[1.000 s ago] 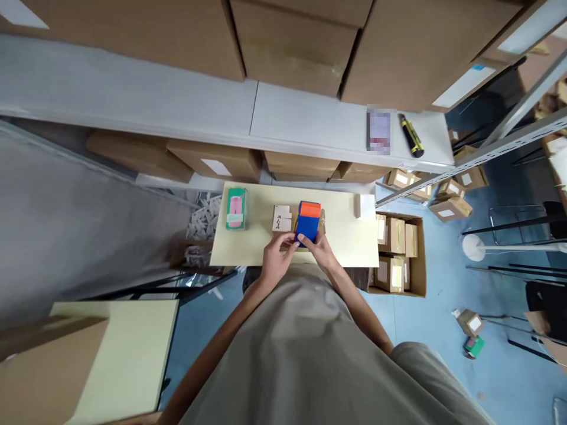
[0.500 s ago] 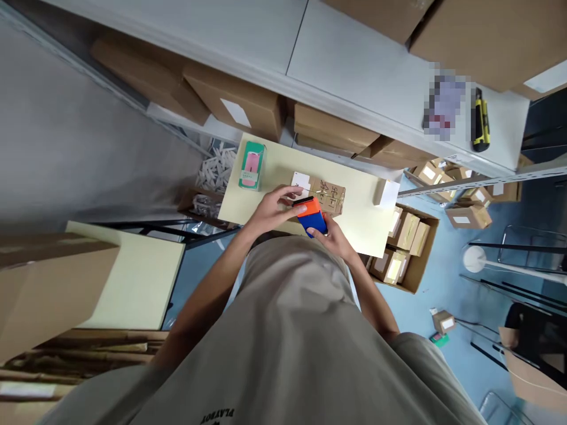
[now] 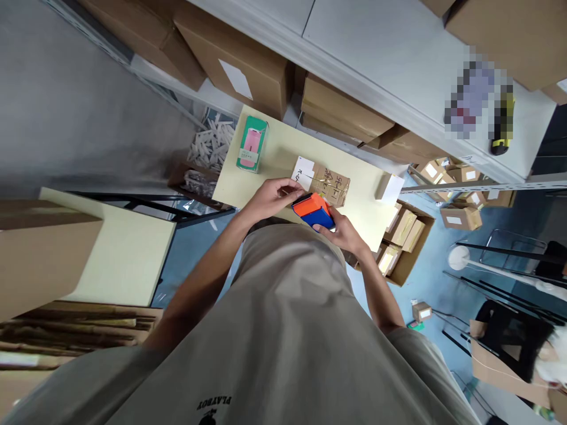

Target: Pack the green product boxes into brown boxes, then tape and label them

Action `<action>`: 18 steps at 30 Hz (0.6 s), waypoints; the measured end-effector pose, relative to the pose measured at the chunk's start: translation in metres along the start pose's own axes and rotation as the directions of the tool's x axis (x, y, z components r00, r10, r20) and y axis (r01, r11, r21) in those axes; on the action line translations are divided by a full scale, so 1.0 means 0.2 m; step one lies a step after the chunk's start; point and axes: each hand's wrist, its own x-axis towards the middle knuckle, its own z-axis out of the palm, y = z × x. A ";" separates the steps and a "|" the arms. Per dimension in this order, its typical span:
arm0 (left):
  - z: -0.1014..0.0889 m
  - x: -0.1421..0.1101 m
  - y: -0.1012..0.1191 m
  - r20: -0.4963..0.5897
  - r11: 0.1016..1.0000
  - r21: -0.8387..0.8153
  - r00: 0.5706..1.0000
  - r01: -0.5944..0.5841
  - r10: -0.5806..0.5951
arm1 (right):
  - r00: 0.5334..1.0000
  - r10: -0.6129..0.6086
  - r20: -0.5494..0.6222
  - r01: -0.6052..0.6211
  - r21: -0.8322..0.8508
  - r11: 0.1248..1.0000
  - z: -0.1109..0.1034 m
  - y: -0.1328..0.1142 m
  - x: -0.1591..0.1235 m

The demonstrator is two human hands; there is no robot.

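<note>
My right hand [image 3: 348, 235] is closed around the lower right end of a small orange-and-blue block-shaped object [image 3: 312, 206] with a black strip at its upper left end. At that black end the fingers and thumb of my left hand [image 3: 275, 198] are pinched together; their exact contact is too small to make out. Just beyond lies a brown cardboard box [image 3: 330, 184] with handwritten numbers and a white label, on the pale yellow table [image 3: 364, 221]. A green box with a pink front [image 3: 251, 144] stands at the table's far left corner.
A small white box [image 3: 390, 188] sits at the table's right end. Beside it, an open carton [image 3: 411, 260] holds several small boxes. A grey shelf [image 3: 354, 53] with large cartons and a yellow-black utility knife [image 3: 502, 127] overhangs the back.
The orange-and-blue object has tilted, showing more of its orange side. My left thumb has moved off its orange face to the black end. The camera view has shifted and turned slightly.
</note>
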 end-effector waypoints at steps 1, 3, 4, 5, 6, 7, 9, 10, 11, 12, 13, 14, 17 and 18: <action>0.00 0.00 -0.02 -0.010 1.000 -0.010 1.000 0.002 -0.002 | 1.000 -0.006 0.017 0.007 -0.008 1.000 -0.02 0.00 0.01; 0.00 0.00 -0.05 -0.029 0.999 -0.035 1.000 0.007 -0.008 | 0.999 -0.013 0.053 0.014 -0.018 1.000 -0.05 -0.01 0.03; 0.00 0.00 -0.07 -0.041 0.999 -0.047 0.999 0.010 -0.012 | 0.998 -0.011 0.067 0.013 -0.021 1.000 -0.06 -0.01 0.04; 0.00 0.00 -0.09 -0.055 0.998 -0.058 0.998 0.013 -0.016 | 0.997 -0.007 0.077 0.009 -0.025 1.000 -0.07 -0.01 0.06; 0.01 0.01 -0.11 -0.072 0.998 -0.068 0.997 0.017 -0.022 | 0.997 0.000 0.081 0.002 -0.027 1.000 -0.08 -0.02 0.09; 0.02 0.01 -0.12 -0.091 0.997 -0.080 0.995 0.024 -0.031 | 0.997 0.006 0.080 -0.004 -0.029 1.000 -0.10 -0.03 0.11; 0.04 0.03 -0.16 -0.133 0.993 -0.111 0.989 0.048 -0.063 | 0.996 0.016 0.087 -0.014 -0.026 1.000 -0.13 -0.05 0.16; 0.05 0.04 -0.18 -0.147 0.989 -0.131 0.986 0.065 -0.084 | 0.994 0.024 0.103 -0.022 -0.017 1.000 -0.15 -0.06 0.19; 0.06 0.06 -0.19 -0.155 0.985 -0.152 0.982 0.083 -0.106 | 0.991 0.035 0.131 -0.035 -0.002 0.999 -0.17 -0.07 0.21; 0.07 0.07 -0.20 -0.161 0.980 -0.173 0.979 0.098 -0.126 | 0.984 0.053 0.171 -0.057 0.017 0.998 -0.21 -0.09 0.22; 0.06 0.08 -0.21 -0.170 0.976 -0.190 0.975 0.109 -0.142 | 0.972 0.077 0.222 -0.088 0.038 0.995 -0.24 -0.11 0.23; 0.05 0.09 -0.21 -0.185 0.973 -0.204 0.971 0.112 -0.151 | 0.955 0.106 0.278 -0.126 0.055 0.991 -0.28 -0.12 0.24; -0.04 0.14 -0.23 -0.278 0.970 -0.223 0.947 0.097 -0.159 | 0.899 0.191 0.394 -0.226 0.043 0.973 -0.43 -0.16 0.25; -0.08 0.16 -0.24 -0.302 0.970 -0.225 0.939 0.096 -0.163 | 0.885 0.217 0.411 -0.249 0.024 0.968 -0.47 -0.16 0.26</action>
